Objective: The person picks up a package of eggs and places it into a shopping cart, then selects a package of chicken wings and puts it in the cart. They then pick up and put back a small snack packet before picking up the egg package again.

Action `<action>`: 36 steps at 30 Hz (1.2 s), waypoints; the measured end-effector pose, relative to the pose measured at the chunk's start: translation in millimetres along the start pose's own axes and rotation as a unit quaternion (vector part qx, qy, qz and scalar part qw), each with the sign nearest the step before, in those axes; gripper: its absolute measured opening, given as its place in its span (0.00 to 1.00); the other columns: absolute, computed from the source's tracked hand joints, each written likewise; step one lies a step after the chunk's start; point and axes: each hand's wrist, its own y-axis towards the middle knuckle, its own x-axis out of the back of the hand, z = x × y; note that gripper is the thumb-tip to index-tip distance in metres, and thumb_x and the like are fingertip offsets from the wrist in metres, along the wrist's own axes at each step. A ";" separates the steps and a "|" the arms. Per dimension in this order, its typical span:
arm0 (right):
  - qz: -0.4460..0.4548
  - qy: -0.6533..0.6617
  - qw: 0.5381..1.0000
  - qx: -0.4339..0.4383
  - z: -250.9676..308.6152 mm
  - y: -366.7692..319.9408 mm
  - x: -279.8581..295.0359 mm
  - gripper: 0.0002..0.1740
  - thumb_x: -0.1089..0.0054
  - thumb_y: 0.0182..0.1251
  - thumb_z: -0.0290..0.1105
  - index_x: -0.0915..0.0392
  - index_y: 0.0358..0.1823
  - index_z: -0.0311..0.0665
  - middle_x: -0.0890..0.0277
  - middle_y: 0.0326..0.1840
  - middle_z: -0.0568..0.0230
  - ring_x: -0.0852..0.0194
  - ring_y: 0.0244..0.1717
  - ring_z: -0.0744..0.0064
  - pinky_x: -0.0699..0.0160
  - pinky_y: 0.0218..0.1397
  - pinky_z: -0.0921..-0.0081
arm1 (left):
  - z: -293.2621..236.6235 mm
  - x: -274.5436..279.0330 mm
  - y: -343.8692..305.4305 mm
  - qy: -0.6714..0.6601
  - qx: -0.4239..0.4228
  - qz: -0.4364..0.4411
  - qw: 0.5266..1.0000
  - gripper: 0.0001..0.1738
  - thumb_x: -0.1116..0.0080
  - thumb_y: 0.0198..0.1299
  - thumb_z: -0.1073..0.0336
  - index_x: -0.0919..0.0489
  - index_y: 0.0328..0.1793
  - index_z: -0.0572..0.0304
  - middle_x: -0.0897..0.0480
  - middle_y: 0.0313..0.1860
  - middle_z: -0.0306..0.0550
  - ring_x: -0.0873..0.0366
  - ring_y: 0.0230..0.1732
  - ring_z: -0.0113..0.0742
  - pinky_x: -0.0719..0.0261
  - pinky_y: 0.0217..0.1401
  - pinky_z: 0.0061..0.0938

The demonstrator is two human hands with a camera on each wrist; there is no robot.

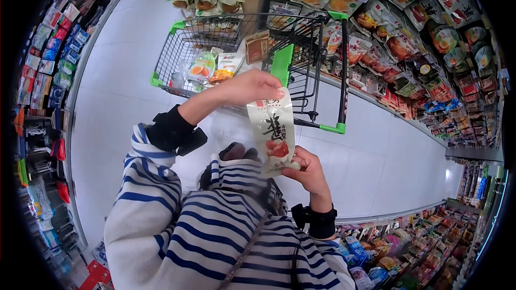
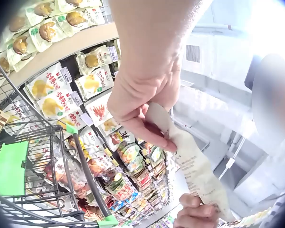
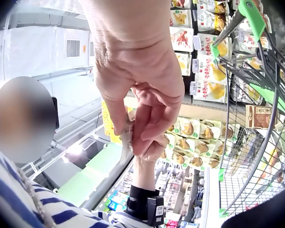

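A long pale vacuum-packed food packet (image 1: 273,123) with black lettering and a picture of reddish meat is held between both hands in front of the body. My left hand (image 1: 252,86) pinches its upper end, thumb on the printed face. At the lower corner, my right hand (image 1: 307,169) pinches the packet between thumb and fingers. The left wrist view shows the packet's back (image 2: 194,166) with small print, the left hand (image 2: 147,104) above it. In the right wrist view the packet (image 3: 127,142) appears nearly edge-on beside the right hand's (image 3: 140,95) fingers.
Just beyond the hands stands a wire shopping cart (image 1: 215,24) with green corners, holding several packets (image 1: 202,65) and a brown package (image 1: 257,46). Racks of packaged food (image 1: 398,48) line the right side. More shelves (image 1: 51,59) run along the left, with pale floor (image 1: 113,64) between.
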 end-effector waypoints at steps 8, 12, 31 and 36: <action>-0.082 0.028 0.996 0.004 -4.0 15.0 -20.4 0.25 0.49 0.51 0.18 0.37 0.54 0.30 0.30 0.48 0.65 0.33 0.48 0.79 0.36 0.53 0.81 | 1.5 15.9 -14.1 -0.012 0.017 -0.037 0.999 0.13 0.46 0.54 0.59 0.27 0.40 0.58 0.26 0.32 0.34 0.31 0.33 0.20 0.33 0.32 0.16; -0.115 0.029 0.993 -0.007 0.6 16.9 -28.8 0.25 0.49 0.55 0.20 0.41 0.56 0.31 0.32 0.49 0.65 0.34 0.49 0.78 0.35 0.53 0.81 | 13.0 7.2 -18.6 -0.074 0.045 -0.042 0.995 0.17 0.44 0.52 0.66 0.30 0.49 0.55 0.25 0.39 0.32 0.29 0.36 0.17 0.30 0.34 0.13; -0.242 0.116 0.963 0.015 -43.5 -94.5 42.6 0.20 0.50 0.57 0.22 0.39 0.53 0.31 0.31 0.48 0.62 0.33 0.48 0.77 0.34 0.52 0.78 | 34.5 -162.5 40.8 -0.099 0.028 0.000 0.995 0.15 0.45 0.53 0.70 0.28 0.48 0.66 0.22 0.41 0.43 0.27 0.41 0.24 0.29 0.44 0.19; -0.259 0.112 0.959 0.036 -53.1 -163.7 93.8 0.19 0.48 0.56 0.24 0.36 0.50 0.31 0.30 0.46 0.61 0.32 0.46 0.76 0.33 0.49 0.78 | 41.0 -244.9 74.5 -0.061 0.009 0.001 0.998 0.18 0.45 0.53 0.69 0.30 0.50 0.67 0.22 0.41 0.44 0.26 0.41 0.26 0.28 0.44 0.20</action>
